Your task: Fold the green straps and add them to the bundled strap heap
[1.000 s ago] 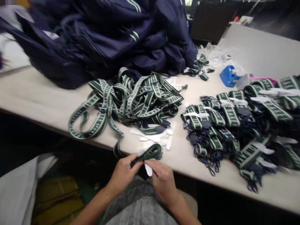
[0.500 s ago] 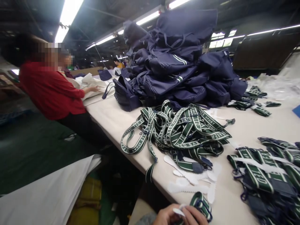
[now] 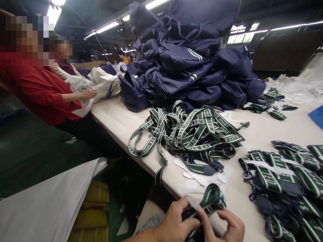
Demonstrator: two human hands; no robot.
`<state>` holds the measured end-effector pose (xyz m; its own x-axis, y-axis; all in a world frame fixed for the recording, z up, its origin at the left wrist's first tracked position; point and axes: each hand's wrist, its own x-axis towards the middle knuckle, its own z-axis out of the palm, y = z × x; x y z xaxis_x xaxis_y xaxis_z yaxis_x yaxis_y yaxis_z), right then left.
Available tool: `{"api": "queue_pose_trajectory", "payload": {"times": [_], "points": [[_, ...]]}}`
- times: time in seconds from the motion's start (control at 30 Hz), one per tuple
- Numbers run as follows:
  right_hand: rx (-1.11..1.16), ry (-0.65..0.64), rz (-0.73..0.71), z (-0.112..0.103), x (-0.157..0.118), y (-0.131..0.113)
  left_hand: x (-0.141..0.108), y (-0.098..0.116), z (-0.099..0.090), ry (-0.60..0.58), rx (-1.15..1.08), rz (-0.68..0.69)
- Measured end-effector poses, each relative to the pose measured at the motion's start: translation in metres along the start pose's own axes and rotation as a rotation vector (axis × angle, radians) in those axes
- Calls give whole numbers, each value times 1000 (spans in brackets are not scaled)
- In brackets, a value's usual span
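Note:
A folded green-and-navy webbing strap [image 3: 211, 195] with white lettering is held low over the table's front edge. My left hand [image 3: 174, 218] is closed around the strap's near end, its thumb and fingers pressed against it. A white toothed tie [image 3: 194, 203] sticks up between the fingertips of both hands, wrapping the folded strap. My right hand [image 3: 224, 227] is closed on the strap from the other side, its index finger pressing near the tie. Part of the bundle is hidden behind the fingers. Just beyond lie more white ties [image 3: 188, 168].
A tangled heap of loose straps [image 3: 186, 134] lies mid-table, with a tall pile of navy bags [image 3: 176, 74] behind it. Tied strap bundles [image 3: 280, 178] are stacked at right. At left, a person in a red top [image 3: 37, 87] handles pale cloth. White sheeting [image 3: 50, 201] hangs lower left.
Both hands and the strap bundle have risen further into view, and my right hand now shows clearly. The view has shifted slightly; the person in red appears further left.

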<state>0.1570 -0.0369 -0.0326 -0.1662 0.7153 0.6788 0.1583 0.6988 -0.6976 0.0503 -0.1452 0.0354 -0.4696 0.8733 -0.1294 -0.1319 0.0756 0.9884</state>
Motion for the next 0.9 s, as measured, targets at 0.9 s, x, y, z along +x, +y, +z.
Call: {"api": "queue_pose_trajectory", "payload": {"times": [0.9], "points": [[551, -348, 975, 6, 28, -55, 5, 1, 1, 189, -118, -239]]}}
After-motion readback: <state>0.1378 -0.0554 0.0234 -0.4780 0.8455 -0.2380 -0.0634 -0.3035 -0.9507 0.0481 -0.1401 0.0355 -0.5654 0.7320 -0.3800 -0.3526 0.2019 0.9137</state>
